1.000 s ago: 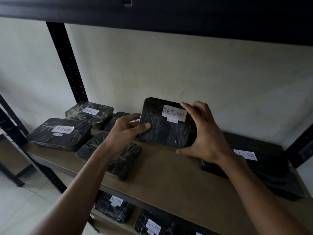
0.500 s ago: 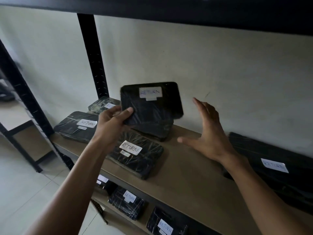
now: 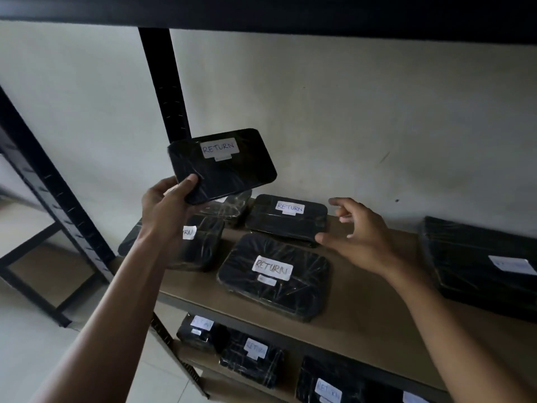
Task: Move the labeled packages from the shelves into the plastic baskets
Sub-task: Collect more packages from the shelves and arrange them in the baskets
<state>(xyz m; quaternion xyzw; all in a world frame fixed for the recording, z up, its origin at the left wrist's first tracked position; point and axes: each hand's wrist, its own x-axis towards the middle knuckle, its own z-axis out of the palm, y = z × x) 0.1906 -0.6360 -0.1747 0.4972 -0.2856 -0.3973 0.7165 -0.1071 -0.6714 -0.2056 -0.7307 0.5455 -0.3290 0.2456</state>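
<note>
I have one black film-wrapped package (image 3: 222, 167) marked RETURN up in the air above the wooden shelf (image 3: 374, 312), tilted, its label facing me, clear of everything below it. My left hand (image 3: 167, 206) grips it at the lower left corner, thumb on the face and fingers behind, so the grip is closed on the package at one corner only. It looks flat, stiff and light to me, since it keeps its shape held from a corner; the glossy wrap looks slippery, so I would rather take it along a long edge, thumb across the face, than trust a corner pinch. My right hand (image 3: 356, 232) holds nothing, fingers loosely spread, hovering just beside the next RETURN package (image 3: 287, 221) at the back of the shelf. In front of that lies another labelled package (image 3: 274, 276), and two more (image 3: 203, 242) sit partly hidden behind my left wrist. A larger black wrapped parcel (image 3: 479, 260) lies well apart at the right. More labelled packages (image 3: 251, 356) wait on the lower shelf. A black upright (image 3: 164, 82) stands against the pale wall. No basket is in view, so I judge the carry is not yet done.
</note>
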